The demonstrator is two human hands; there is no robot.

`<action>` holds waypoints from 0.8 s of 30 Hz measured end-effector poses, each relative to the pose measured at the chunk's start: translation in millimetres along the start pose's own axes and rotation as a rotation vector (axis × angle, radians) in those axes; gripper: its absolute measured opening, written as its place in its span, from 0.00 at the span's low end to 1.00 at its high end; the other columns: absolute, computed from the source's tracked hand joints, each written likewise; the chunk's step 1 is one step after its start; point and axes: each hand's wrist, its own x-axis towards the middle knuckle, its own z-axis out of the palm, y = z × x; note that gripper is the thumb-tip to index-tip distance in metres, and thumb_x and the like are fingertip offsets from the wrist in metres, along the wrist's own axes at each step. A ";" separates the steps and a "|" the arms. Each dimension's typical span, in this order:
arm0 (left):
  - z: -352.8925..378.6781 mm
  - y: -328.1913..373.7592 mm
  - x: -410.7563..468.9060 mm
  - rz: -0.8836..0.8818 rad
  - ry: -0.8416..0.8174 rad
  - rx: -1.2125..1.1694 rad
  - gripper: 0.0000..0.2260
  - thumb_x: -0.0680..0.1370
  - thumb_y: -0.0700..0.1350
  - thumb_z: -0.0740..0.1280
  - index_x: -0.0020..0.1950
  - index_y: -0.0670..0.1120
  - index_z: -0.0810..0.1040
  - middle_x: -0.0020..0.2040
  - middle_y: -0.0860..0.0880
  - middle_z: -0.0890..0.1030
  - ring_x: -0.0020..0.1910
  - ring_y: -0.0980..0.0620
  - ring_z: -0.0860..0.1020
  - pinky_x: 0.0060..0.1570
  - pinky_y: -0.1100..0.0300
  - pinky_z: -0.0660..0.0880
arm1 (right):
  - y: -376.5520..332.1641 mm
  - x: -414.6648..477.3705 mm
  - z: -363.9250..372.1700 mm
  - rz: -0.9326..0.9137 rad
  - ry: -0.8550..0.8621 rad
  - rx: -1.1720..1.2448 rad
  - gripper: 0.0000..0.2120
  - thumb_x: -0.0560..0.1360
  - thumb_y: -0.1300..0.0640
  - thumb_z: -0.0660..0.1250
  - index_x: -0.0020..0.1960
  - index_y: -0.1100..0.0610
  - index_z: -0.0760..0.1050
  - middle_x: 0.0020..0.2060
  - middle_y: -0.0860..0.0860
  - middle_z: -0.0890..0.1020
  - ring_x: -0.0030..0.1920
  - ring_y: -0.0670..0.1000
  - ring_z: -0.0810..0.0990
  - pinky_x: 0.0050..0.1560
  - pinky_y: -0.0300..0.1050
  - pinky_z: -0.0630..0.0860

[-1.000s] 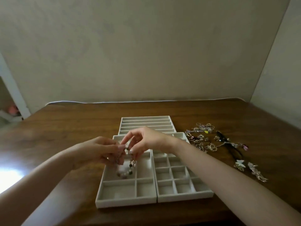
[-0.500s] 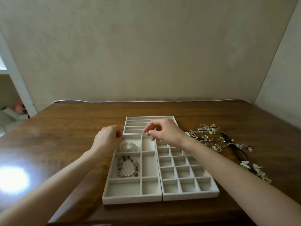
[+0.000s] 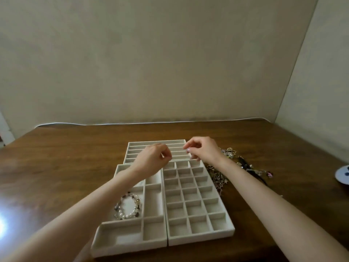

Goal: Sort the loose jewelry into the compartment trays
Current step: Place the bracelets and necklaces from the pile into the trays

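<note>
Loose jewelry (image 3: 229, 154) sits in a tangled pile right of centre, just beside the grid tray (image 3: 200, 238) and partly hidden by your right forearm. It's likely light, limp and snag-prone: pinch one piece at a clasp or bead and lift slowly so it pulls free. Beaded bracelet (image 3: 128, 204) lies in the left tray (image 3: 128, 242), slotted tray (image 3: 156, 143) behind. Your left hand (image 3: 151, 159) and right hand (image 3: 204, 150) hover over the trays, fingers curled toward each other; cannot tell whether either pinches anything. Wooden table (image 3: 75, 157) underneath.
</note>
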 end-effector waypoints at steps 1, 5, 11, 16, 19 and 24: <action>6.4 6.3 5.7 0.022 -0.013 -0.023 0.04 0.76 0.43 0.66 0.47 0.45 0.80 0.46 0.51 0.80 0.43 0.53 0.77 0.45 0.59 0.75 | 7.4 2.3 -6.8 0.024 0.038 -0.019 0.08 0.76 0.64 0.65 0.45 0.52 0.78 0.45 0.51 0.82 0.37 0.46 0.80 0.35 0.34 0.76; 28.1 22.4 26.5 0.059 -0.038 -0.077 0.04 0.76 0.42 0.66 0.47 0.44 0.80 0.46 0.49 0.81 0.44 0.50 0.78 0.47 0.54 0.76 | 36.4 10.0 -28.8 0.125 0.173 -0.244 0.07 0.76 0.63 0.66 0.47 0.52 0.79 0.51 0.50 0.82 0.47 0.47 0.79 0.49 0.42 0.78; 52.6 34.6 46.3 0.050 -0.010 -0.099 0.05 0.76 0.42 0.65 0.47 0.45 0.80 0.47 0.48 0.80 0.45 0.51 0.77 0.47 0.52 0.76 | 59.7 15.3 -18.2 0.140 0.109 -0.680 0.05 0.74 0.58 0.70 0.48 0.50 0.82 0.56 0.48 0.78 0.55 0.49 0.78 0.51 0.41 0.75; 64.6 34.5 56.2 0.036 0.021 -0.113 0.05 0.76 0.41 0.64 0.48 0.44 0.79 0.47 0.47 0.80 0.45 0.50 0.77 0.46 0.52 0.76 | 67.9 21.5 -12.7 0.164 0.134 -0.749 0.04 0.74 0.57 0.70 0.47 0.49 0.81 0.54 0.48 0.79 0.51 0.50 0.80 0.49 0.44 0.77; 69.4 33.2 63.0 0.023 0.042 -0.127 0.05 0.76 0.40 0.64 0.49 0.44 0.79 0.48 0.48 0.80 0.45 0.50 0.78 0.46 0.54 0.76 | 72.7 23.9 -13.4 0.176 0.159 -0.742 0.03 0.75 0.56 0.69 0.43 0.50 0.81 0.49 0.48 0.82 0.48 0.48 0.81 0.46 0.43 0.77; 78.4 36.9 76.0 -0.005 0.027 -0.149 0.06 0.76 0.39 0.64 0.52 0.43 0.77 0.51 0.46 0.79 0.48 0.49 0.77 0.50 0.54 0.76 | 78.8 26.0 -16.6 0.127 0.080 -0.728 0.05 0.77 0.55 0.65 0.46 0.52 0.80 0.47 0.48 0.82 0.47 0.49 0.80 0.45 0.43 0.76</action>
